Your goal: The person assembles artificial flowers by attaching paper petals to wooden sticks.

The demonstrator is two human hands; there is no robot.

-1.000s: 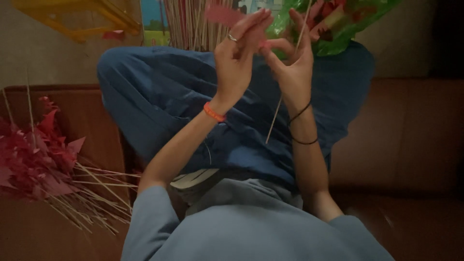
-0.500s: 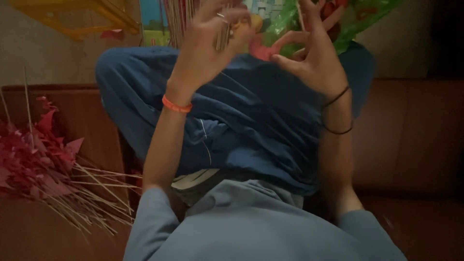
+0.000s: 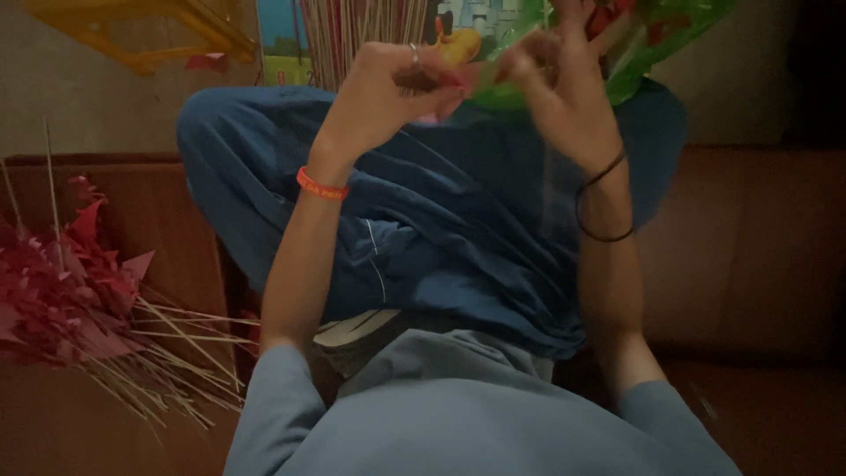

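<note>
Far left of the hands, red paper pinwheels (image 3: 62, 300) on sticks lie heaped. The left hand (image 3: 383, 92) pinches a pink paper piece (image 3: 465, 78) with curled fingers. Just right, touching it, the right hand (image 3: 564, 97) curls closed; its hold is blurred.

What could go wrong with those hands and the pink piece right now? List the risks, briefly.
1. The small pink piece is pinched only at the fingertips of the left hand and right hand, raised over the lap; it could slip or crumple.
2. The light is dim and the hands are blurred, so the fingers may misjudge it.
3. The pile of red paper flowers on thin sticks lies close beside the left elbow; a swing could scatter it.
</note>
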